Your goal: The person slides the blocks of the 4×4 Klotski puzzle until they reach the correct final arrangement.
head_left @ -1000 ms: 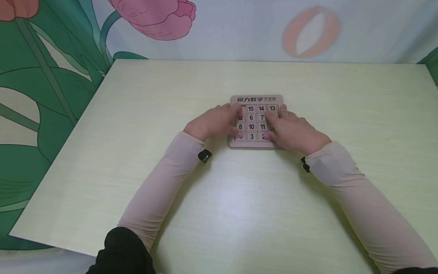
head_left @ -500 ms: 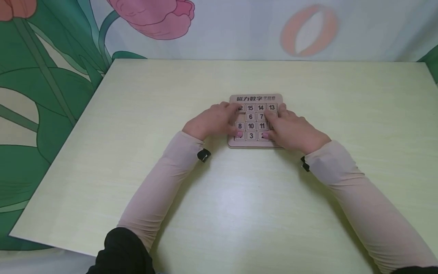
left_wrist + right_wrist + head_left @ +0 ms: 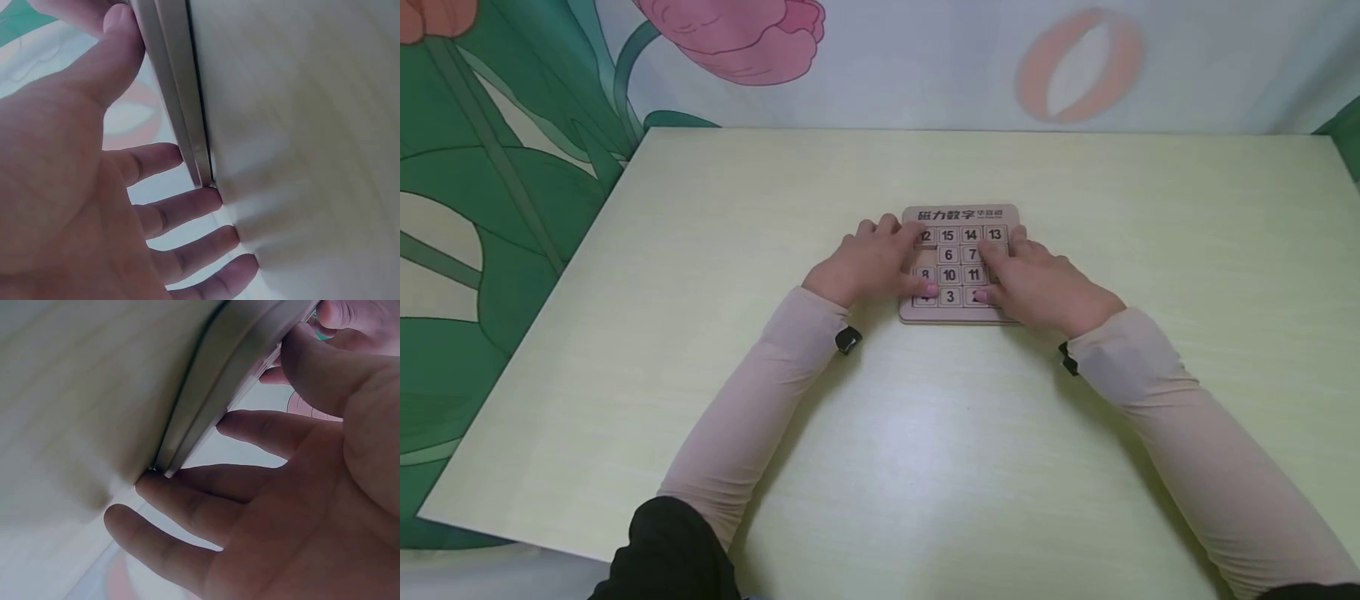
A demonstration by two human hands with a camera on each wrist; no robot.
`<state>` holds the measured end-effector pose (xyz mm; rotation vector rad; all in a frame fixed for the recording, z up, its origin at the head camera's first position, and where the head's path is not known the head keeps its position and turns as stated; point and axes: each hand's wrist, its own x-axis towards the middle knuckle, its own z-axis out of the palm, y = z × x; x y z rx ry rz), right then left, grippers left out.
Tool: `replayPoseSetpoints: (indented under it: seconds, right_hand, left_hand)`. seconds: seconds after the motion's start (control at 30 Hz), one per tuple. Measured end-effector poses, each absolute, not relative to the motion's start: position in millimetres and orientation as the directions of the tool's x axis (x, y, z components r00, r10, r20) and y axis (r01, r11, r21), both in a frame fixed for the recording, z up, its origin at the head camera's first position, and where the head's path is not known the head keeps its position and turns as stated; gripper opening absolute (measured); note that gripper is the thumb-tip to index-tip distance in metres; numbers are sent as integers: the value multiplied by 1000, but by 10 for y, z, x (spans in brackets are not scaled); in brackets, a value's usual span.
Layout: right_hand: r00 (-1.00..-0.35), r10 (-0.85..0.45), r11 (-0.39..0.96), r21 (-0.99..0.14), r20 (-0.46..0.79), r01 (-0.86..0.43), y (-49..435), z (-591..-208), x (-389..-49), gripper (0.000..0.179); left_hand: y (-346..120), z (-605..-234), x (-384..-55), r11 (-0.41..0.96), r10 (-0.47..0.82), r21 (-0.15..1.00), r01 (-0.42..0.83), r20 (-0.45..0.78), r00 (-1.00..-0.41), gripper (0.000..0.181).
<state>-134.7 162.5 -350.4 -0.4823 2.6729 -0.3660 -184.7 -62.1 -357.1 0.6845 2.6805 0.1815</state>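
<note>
A number slide puzzle point(image 3: 958, 316) lies on the table, its tiles in rows under a printed title. My left hand point(image 3: 872, 262) is at its left side: the index fingertip touches the 12 tile point(image 3: 928, 236) in the top left corner, and the thumb tip lies over the lower edge of the 8 tile point(image 3: 926, 272). Between those two tiles the second row has a gap at its left end. My right hand point(image 3: 1045, 287) rests on the right side, thumb and index finger over the tiles, covering much of the right column. Both wrist views show straight fingers by the board's edge point(image 3: 181, 94).
The pale table point(image 3: 925, 467) extends on all sides of the puzzle. Behind it hangs a backdrop point(image 3: 917, 67) printed with flowers and leaves. A dark band shows at each wrist.
The 12 tile slid up from the second row into the top left corner, leaving the gap below. Afterwards my left thumb shifted slightly up and right. My right hand stayed in place.
</note>
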Motion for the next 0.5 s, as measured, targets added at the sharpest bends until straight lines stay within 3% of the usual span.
replayPoseSetpoints:
  seconds: [0.5]
  right_hand:
    - [-862,-372,910,-320,-345,-265,1609,-3504,-1349,71]
  left_hand:
    - [-596,-3538,-1809,877,474,263,403,-323,-819,70]
